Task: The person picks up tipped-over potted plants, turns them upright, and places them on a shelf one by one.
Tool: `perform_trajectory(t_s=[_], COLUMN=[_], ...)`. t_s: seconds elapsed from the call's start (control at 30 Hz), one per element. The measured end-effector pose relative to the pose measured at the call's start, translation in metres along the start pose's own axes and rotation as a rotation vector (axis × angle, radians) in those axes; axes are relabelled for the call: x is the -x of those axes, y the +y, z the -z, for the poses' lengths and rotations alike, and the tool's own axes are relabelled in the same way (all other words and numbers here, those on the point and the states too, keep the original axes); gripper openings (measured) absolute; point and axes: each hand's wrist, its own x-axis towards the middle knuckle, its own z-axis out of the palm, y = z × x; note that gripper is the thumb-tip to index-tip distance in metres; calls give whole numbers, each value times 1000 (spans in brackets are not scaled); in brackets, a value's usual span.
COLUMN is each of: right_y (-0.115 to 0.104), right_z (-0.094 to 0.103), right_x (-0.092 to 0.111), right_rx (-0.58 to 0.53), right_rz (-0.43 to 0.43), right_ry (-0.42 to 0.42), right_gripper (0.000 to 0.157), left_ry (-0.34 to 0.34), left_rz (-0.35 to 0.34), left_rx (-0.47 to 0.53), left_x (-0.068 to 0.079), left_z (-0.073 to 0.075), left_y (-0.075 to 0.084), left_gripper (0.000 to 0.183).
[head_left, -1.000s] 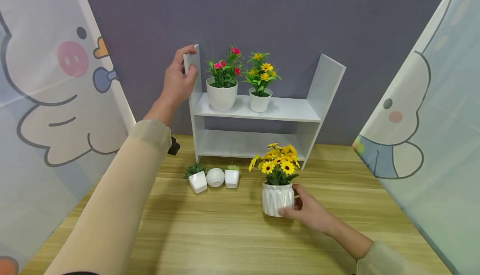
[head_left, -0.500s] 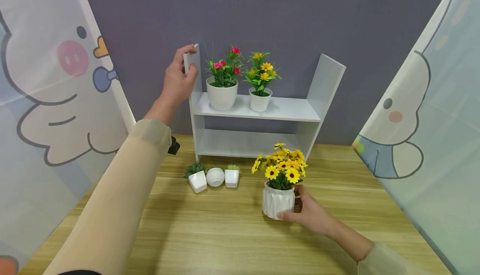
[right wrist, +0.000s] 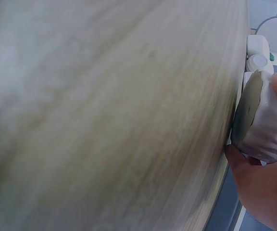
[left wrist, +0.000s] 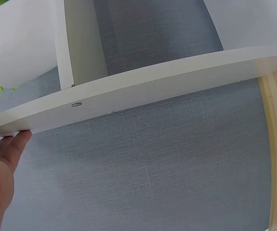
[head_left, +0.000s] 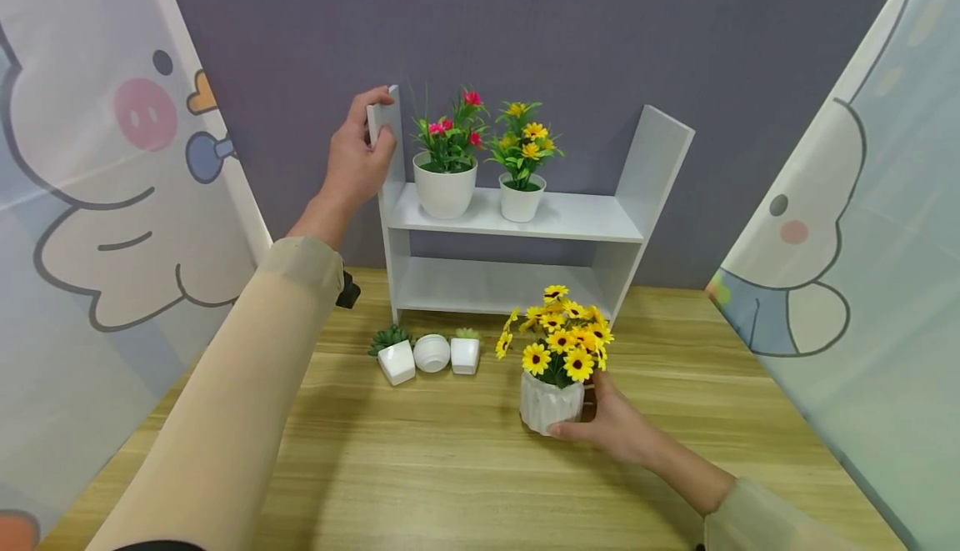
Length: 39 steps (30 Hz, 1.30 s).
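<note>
My left hand grips the upper end of the left side panel of a white two-tier shelf; in the left wrist view, fingertips touch the panel's outer face. Low in front of the shelf, my right hand holds a ribbed white flowerpot by its right side, thumb in front. Yellow dark-centred flowers fill it and lean toward me. From the right wrist, the flowerpot's underside shows tilted just above the wooden table. On the upper shelf stand a pink-flowered pot and a smaller yellow-flowered pot.
Left of the held flowerpot, three small white succulent pots lie tipped over in a row: a left one, a round middle one and a right one. A grey wall stands behind, with cartoon-printed sheets at both sides.
The flowerpot in my right hand has tilted its flowers toward me, then shifted slightly left. My left hand keeps its place on the shelf panel.
</note>
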Motion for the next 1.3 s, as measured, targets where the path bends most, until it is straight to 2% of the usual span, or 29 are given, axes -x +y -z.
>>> perform_trajectory(t_s=[0.2,0.43,0.57,0.7,0.87,1.13,1.3], right_y=[1,1,2,4,2,-4,-4], right_z=[-2,-2,-4,-5,-8,-16,-20], right_x=[-6,-12,-17,-22,-26,-30,-31], right_rx=[34,73,94,142,153,209,187], right_rz=[26,69,126,191,182,213,187], right_ry=[21,25,39,69,96,105,110], right_gripper=[129,118,117,123,131,103,101], left_ry=[2,-2,-4,-6,-3,-7,-11], left_rz=[-4,-4,-1,6,5,7,18], left_rx=[-4,-5,-2,-11,-17,-24,-18], left_x=[1,2,1,2,1,1,2], left_z=[0,0,0,1,1,1,1], left_y=[0,0,0,1,1,3,3], left_gripper=[44,45,45,45,45,46,47])
